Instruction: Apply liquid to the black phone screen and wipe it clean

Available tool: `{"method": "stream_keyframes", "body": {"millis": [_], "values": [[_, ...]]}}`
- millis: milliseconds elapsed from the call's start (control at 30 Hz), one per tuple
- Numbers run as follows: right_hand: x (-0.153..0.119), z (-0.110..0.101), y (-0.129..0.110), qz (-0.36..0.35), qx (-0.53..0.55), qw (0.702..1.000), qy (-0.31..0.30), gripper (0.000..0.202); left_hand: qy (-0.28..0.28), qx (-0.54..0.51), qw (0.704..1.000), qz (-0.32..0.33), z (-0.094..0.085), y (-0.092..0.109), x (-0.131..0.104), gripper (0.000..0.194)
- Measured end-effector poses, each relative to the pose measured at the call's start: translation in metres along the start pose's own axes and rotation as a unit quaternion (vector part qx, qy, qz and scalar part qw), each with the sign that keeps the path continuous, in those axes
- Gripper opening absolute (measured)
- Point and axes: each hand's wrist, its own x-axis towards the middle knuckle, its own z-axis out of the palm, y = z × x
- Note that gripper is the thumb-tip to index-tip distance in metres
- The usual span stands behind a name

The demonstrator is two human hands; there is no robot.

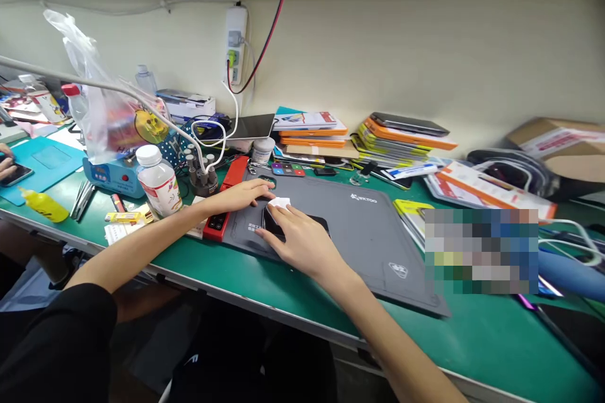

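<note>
A dark phone [309,221] lies on the grey work mat [363,245], partly covered by my right hand [300,233]. A small white wipe [278,202] is under the fingertips of that hand, pressed against the phone's upper left part; the thumb is spread away over the phone's left end. My left hand [246,194] rests at the mat's left side, just left of the phone, with its fingers reaching toward the wipe. Whether anything is beneath its fingers cannot be made out. Beside it is the red strip [222,220] along the mat's left edge.
Left of the mat are a screwdriver holder [202,176], a drink bottle [159,181], a blue machine [113,177] and tweezers [83,200]. Stacked boxes [312,129] stand behind. A person's hand [5,164] is at the far left. A pale cable crosses above the left side.
</note>
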Motion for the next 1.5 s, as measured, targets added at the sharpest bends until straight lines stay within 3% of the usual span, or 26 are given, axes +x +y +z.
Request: {"method": "stream_keyframes", "body": {"millis": [333,700,867,1033,1133,1333,1500], "values": [[0.0,0.007,0.0,-0.025,0.006,1.0,0.013,0.061,-0.008,-0.001,1.0,0.007,0.0,0.003,-0.001,0.046],[0.007,0.002,0.003,0.004,0.016,1.0,-0.007,0.047,-0.023,-0.066,0.997,-0.014,-0.001,-0.004,0.008,0.071],[-0.013,0.001,-0.016,-0.035,-0.001,0.999,0.008,0.063,-0.018,-0.064,0.998,-0.004,-0.001,0.003,0.004,0.073],[-0.043,0.004,-0.028,-0.058,-0.019,0.997,0.052,0.06,-0.017,-0.051,0.998,-0.01,0.0,0.004,0.005,0.074],[-0.059,0.0,-0.017,-0.031,-0.026,0.996,0.073,0.055,-0.014,-0.047,0.999,-0.004,0.002,0.003,0.006,0.072],[-0.091,-0.015,0.031,0.105,-0.008,0.992,0.075,0.051,-0.03,-0.027,0.999,-0.003,0.003,0.006,0.005,0.071],[-0.098,-0.017,0.046,0.156,-0.014,0.984,0.081,0.053,-0.032,0.053,0.998,0.027,0.002,0.01,0.0,0.048]]}}
